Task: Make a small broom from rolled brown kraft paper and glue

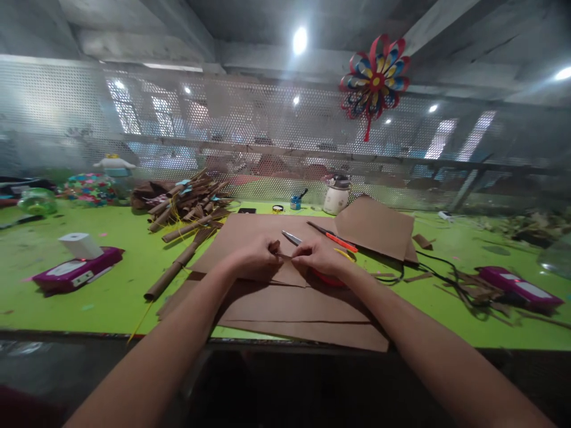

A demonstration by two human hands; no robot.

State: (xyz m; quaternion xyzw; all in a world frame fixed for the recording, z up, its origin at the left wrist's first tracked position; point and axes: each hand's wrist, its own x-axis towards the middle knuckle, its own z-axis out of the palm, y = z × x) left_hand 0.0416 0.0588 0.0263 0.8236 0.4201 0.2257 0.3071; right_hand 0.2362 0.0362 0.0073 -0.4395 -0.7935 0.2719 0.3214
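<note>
My left hand (256, 257) and my right hand (319, 257) meet over a stack of brown paper sheets (294, 309) on the green table (111, 285). Both hands pinch a small brown paper piece (282, 254) between their fingertips, each at one end. Just beyond my right hand lie scissors (292, 238) and an orange-handled tool (336, 239). Something red (330, 278) shows under my right wrist.
A pile of rolled brown paper tubes (187, 208) lies at the back left, one long tube (172, 270) nearer. Magenta boxes sit at left (75, 273) and right (520, 286). Black cable (428, 270), white jar (336, 196), and a perforated screen with a pinwheel (375, 80) stand behind.
</note>
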